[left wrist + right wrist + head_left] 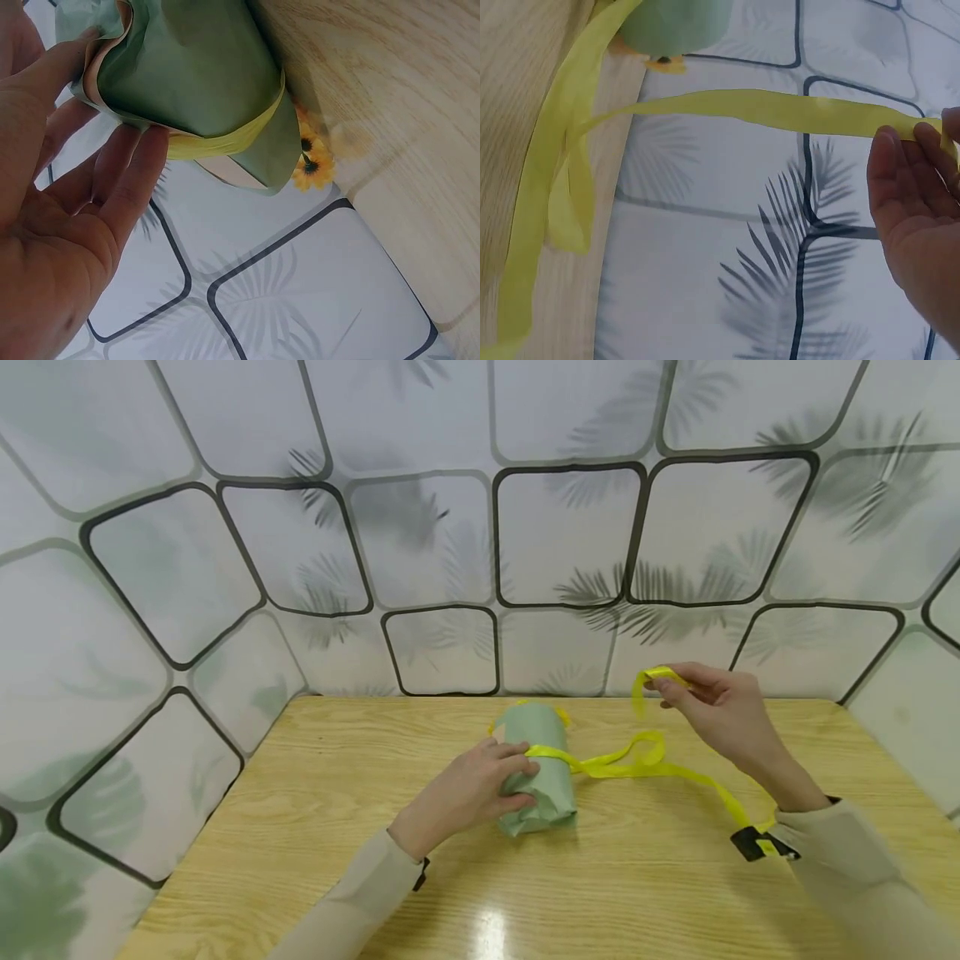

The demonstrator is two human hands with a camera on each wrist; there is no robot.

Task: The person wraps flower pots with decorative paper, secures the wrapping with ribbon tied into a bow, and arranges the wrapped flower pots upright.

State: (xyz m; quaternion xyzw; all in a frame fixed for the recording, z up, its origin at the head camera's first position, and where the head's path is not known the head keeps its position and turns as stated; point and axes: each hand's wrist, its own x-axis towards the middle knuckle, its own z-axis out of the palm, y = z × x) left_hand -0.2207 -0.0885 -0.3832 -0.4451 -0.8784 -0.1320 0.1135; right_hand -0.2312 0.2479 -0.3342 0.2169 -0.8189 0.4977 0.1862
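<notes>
A bouquet wrapped in pale green paper lies on the wooden table, with a yellow ribbon running across its middle. My left hand holds the wrapping from the left. In the left wrist view, the thumb and fingertips of that hand take in the folded edge of the paper beside the ribbon. Off to the right and raised, my right hand pinches one length of the ribbon, which shows stretched to the fingertips in the right wrist view. Yellow-orange flowers with dark centres peek out past the paper.
A loose tail of ribbon trails right across the table toward the right sleeve. Behind the table rises a backdrop patterned with dark rounded outlines and leaf shapes. A dark strap sits at the right wrist.
</notes>
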